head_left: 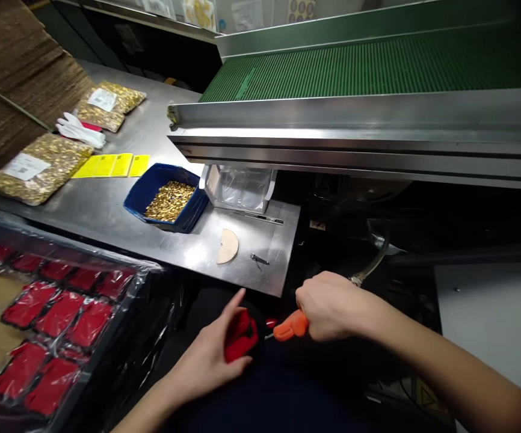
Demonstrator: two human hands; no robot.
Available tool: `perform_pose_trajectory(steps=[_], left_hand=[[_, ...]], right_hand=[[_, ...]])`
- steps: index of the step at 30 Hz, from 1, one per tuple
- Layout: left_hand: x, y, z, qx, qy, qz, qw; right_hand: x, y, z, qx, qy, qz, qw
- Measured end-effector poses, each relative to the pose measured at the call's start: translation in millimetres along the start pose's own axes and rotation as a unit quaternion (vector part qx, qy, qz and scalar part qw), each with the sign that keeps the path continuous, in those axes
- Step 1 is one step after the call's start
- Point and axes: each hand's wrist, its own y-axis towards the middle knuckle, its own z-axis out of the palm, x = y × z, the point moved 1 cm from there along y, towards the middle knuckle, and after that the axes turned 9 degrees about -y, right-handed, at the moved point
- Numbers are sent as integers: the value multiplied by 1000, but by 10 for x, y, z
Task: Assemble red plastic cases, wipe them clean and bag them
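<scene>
My left hand is closed around a small red and black piece, held low in front of me between thumb and fingers. My right hand grips an orange air blow gun, its thin metal nozzle pointing left at the red piece. The nozzle tip is close to the piece; I cannot tell whether they touch. From behind the right hand runs a translucent hose with a metal fitting. A small red bit shows between the two hands; what it belongs to is unclear.
A metal table carries a blue bin of gold-coloured parts, a cut wooden disc, nail clippers and a plastic tray. A green conveyor runs behind. Bagged red pieces fill a crate at left.
</scene>
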Motion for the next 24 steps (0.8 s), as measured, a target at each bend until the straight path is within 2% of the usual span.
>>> perform_pose_trajectory(steps=[2,4,5,7,11,14,16,20,24], left_hand=[[67,-49,-81,-79,-165,-76,980],[160,-94,-112,-115,-315,-127,934],[206,-108,-106,-120,-358,-136,916],[285,-112,-69,-121,-374,-130,910],[361,-68,-11,-104,-343,-102,928],[378,-59,-35,-92,-352,-96,926],[396,-80,-61,-91,-358,-95,924],[443,-153,-91,-91,-368,-87,921],[454,-190,-113,-65,-423,-76,901]], right_hand=[[-19,-59,118,-43,28,-21,998],[-114,-89,292,-131,40,-50,989],[-191,-75,386,-177,23,-54,983],[-407,31,564,-229,-44,-27,972],[-1011,486,765,-223,-130,63,964],[-1450,865,794,-210,-141,98,962],[-1659,1071,805,-204,-145,121,961],[-1825,1321,887,-200,-148,158,956],[-1803,1336,963,-210,-140,175,952]])
